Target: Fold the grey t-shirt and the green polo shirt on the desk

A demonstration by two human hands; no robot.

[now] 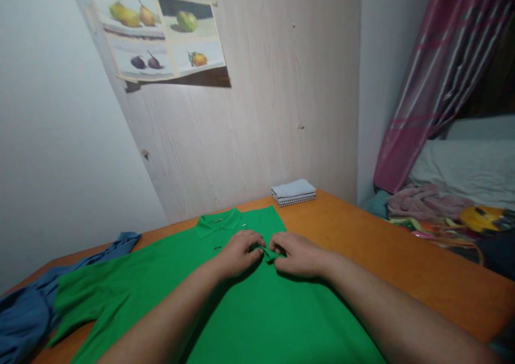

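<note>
A green polo shirt (169,278) lies spread on the table, its collar (219,222) toward the wall. The sleeve on the left side is stretched out flat, while the right side has a straight edge with no sleeve sticking out. Near the upper middle of the shirt, my left hand (243,250) is closed in a pinch on a small raised fold of the green cloth. My right hand (295,254) pinches the same fold from the other side, just a small gap from the left. The fingertips partly hide the bit of cloth between them.
Folded grey and checked cloths (294,191) are stacked at the back of the orange-brown table (362,246). Blue crumpled clothing (28,307) lies at the left, partly under the green sleeve. Beyond the table, right, are a pink curtain (414,96) and a bed with piled items.
</note>
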